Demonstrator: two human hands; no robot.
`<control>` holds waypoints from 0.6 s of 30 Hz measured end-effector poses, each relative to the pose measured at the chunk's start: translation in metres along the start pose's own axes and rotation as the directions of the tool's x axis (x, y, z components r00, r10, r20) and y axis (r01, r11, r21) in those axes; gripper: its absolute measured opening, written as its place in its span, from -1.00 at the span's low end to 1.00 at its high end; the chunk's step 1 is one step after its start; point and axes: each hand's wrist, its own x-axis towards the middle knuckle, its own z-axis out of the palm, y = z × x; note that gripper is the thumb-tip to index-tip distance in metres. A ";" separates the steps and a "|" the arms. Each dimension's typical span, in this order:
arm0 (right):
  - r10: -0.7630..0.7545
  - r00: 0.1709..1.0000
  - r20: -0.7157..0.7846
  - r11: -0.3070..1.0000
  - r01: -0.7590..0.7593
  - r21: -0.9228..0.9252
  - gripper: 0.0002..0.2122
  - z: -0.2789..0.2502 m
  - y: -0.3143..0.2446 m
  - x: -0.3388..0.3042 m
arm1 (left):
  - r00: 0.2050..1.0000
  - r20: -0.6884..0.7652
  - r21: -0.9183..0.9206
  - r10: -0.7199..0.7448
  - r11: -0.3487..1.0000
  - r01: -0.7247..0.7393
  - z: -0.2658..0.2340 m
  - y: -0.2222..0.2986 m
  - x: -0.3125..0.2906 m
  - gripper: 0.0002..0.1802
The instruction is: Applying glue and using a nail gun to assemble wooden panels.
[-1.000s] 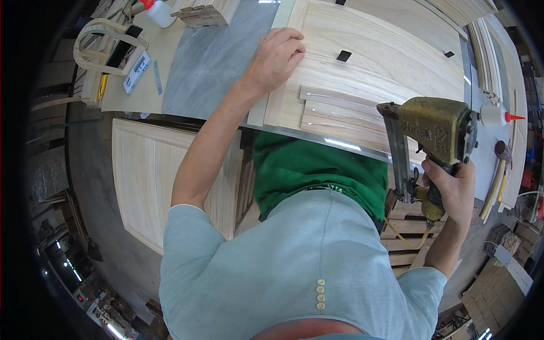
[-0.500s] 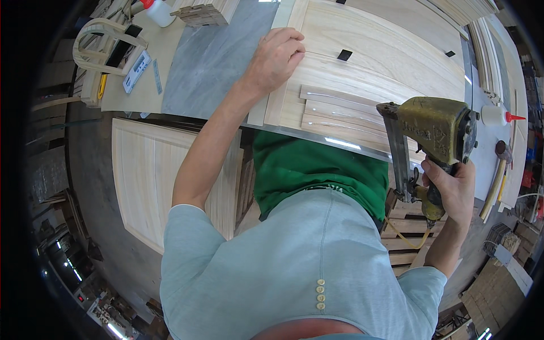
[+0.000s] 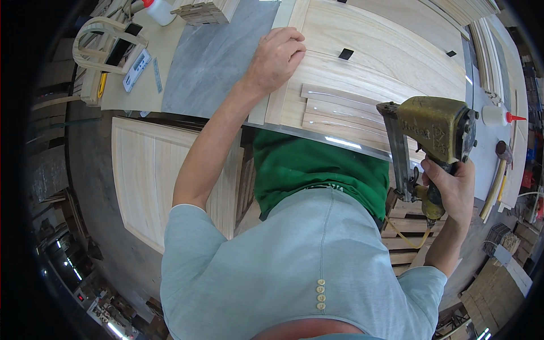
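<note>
In my right hand (image 3: 457, 191) is a pneumatic nail gun (image 3: 426, 126) with a worn yellow-olive body, held by its handle over the front edge of the bench. My left hand (image 3: 276, 61) rests on the left side of a pale wooden panel (image 3: 385, 48), its fingers curled in; whatever they hold, if anything, is hidden. Several thin wooden strips (image 3: 334, 112) lie side by side on the panel between my hands, with shiny lines like glue along them. The nail gun covers their right ends. A small black piece (image 3: 345, 54) sits further back on the panel.
A glue bottle with a red tip (image 3: 496, 115) and a hammer (image 3: 501, 158) lie at the right. On the left are a wooden frame (image 3: 85, 48), a white-and-blue box (image 3: 137, 71) and stacked wood (image 3: 205, 10). Another panel (image 3: 164, 175) stands below the bench's left part. A yellow hose (image 3: 418, 245) hangs from the gun.
Almost nothing differs. The panel and the strips on it have shifted very slightly to the right; both hands and the nail gun keep nearly the same places.
</note>
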 end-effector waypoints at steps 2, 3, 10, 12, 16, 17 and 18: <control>0.006 1.000 -0.006 1.000 -0.005 0.003 -0.84 0.000 -0.001 0.000 | 1.000 0.000 -0.009 -0.018 1.000 0.018 0.001 0.000 0.001 -0.90; 0.005 1.000 -0.007 1.000 -0.005 0.003 -0.84 0.001 -0.001 -0.001 | 1.000 0.000 -0.014 -0.025 1.000 0.025 0.001 0.000 0.001 -0.90; 0.004 1.000 -0.009 1.000 -0.004 0.017 -0.83 0.002 -0.002 -0.002 | 0.999 0.010 -0.025 -0.031 0.999 0.031 -0.003 0.002 -0.001 -0.86; 0.000 1.000 -0.016 1.000 0.000 0.018 -0.83 0.003 -0.001 -0.004 | 0.999 0.017 -0.024 -0.041 0.999 0.042 -0.010 0.005 -0.007 -0.84; 0.001 0.999 -0.049 0.999 0.001 0.037 -0.84 0.004 0.002 -0.005 | 0.985 0.115 -0.189 -0.126 0.971 0.146 -0.047 0.031 -0.033 -0.72; 0.006 0.998 -0.061 0.999 -0.003 0.049 -0.86 0.004 0.001 -0.005 | 0.970 0.221 -0.175 -0.104 0.974 0.144 -0.059 0.037 -0.045 -0.65; 0.010 0.998 -0.069 0.998 -0.006 0.061 -0.87 0.005 0.001 -0.006 | 0.942 0.324 -0.160 -0.086 0.977 0.144 -0.069 0.043 -0.055 -0.58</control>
